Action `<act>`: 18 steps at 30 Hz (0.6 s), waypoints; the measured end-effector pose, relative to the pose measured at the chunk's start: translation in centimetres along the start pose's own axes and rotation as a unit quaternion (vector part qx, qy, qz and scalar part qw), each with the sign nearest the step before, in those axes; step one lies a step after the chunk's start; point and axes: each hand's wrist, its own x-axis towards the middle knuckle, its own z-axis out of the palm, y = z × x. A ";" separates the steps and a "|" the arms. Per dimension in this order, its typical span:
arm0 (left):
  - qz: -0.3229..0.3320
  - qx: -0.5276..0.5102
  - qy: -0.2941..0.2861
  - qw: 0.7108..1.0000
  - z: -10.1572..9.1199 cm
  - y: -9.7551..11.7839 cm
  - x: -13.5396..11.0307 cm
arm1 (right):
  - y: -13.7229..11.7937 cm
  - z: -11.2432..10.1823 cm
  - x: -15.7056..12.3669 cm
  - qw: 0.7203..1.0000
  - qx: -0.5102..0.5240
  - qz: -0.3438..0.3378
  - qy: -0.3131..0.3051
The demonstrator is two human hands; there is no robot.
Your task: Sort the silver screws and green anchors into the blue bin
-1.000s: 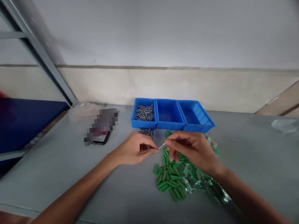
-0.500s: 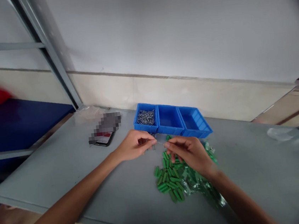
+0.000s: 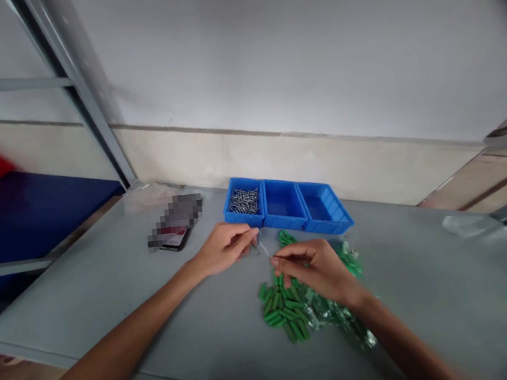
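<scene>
Green plastic wall plugs [image 3: 284, 307] lie under the right hand [image 3: 311, 268], its pinched fingertips [image 3: 274, 261] just beside a thin steel screw [image 3: 264, 249]. The screw juts from the curled left hand [image 3: 226, 248], grip unclear. Farther off, screws [image 3: 243, 202] lie in the left compartment of a blue three-part bin [image 3: 284, 224].

Along the far edge we meet the blue three-compartment bin [image 3: 283, 206], with the phone [image 3: 178, 241] to its left and the wall [image 3: 303, 148] just behind both. Mid-table, the green plastic wall plugs [image 3: 284, 310] and shiny plastic bag [image 3: 334, 317] block us; our way round lies over the grey worktop [image 3: 427, 292] to their right.
</scene>
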 end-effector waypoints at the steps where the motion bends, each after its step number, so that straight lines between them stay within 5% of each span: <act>1: 0.004 0.008 0.029 1.000 -0.1 -0.1 0.1 | -0.6 0.0 -0.2 0.997 -0.027 -0.044 0.057; 5: 0.053 0.055 0.114 0.991 -1.1 -0.5 0.4 | -3.4 -0.1 0.4 0.904 -0.165 -0.199 0.340; 7: 0.061 0.063 0.145 0.986 -1.7 -0.9 0.5 | -4.3 -0.1 1.9 0.867 -0.209 -0.211 0.400; 12: 0.056 0.106 0.193 0.974 -2.7 -1.6 0.8 | -3.4 0.8 6.3 0.913 -0.255 -0.090 0.306; 18: 0.064 0.099 0.205 0.972 -2.6 -1.2 0.7 | -0.7 1.1 5.2 0.922 -0.254 -0.044 0.289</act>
